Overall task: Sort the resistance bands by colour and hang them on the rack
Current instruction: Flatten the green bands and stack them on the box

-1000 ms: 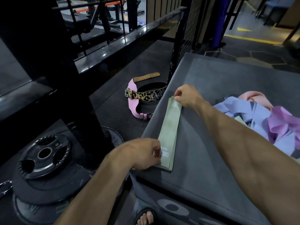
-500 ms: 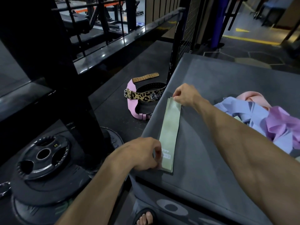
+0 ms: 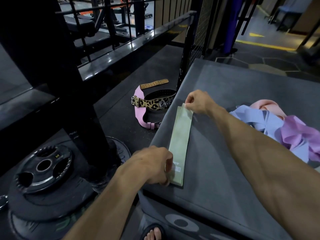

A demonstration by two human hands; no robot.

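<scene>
A flat stack of pale green resistance bands lies lengthwise near the left edge of a grey padded box. My left hand grips the near end of the stack, fingers curled over its edge. My right hand pinches the far end between thumb and fingertips. A loose heap of light blue bands, purple bands and a pink band lies on the box at the right. No hanging rack can be made out.
On the dark floor left of the box lie a leopard-print lifting belt, a pink belt and a tan strap. Black weight plates are stacked at lower left beside a black upright post. A sandalled foot shows below.
The green stack has been squared up, its edges now lining up more closely. My right hand has lifted slightly, from resting on the far end to pinching it. My left hand stays at the near end.
</scene>
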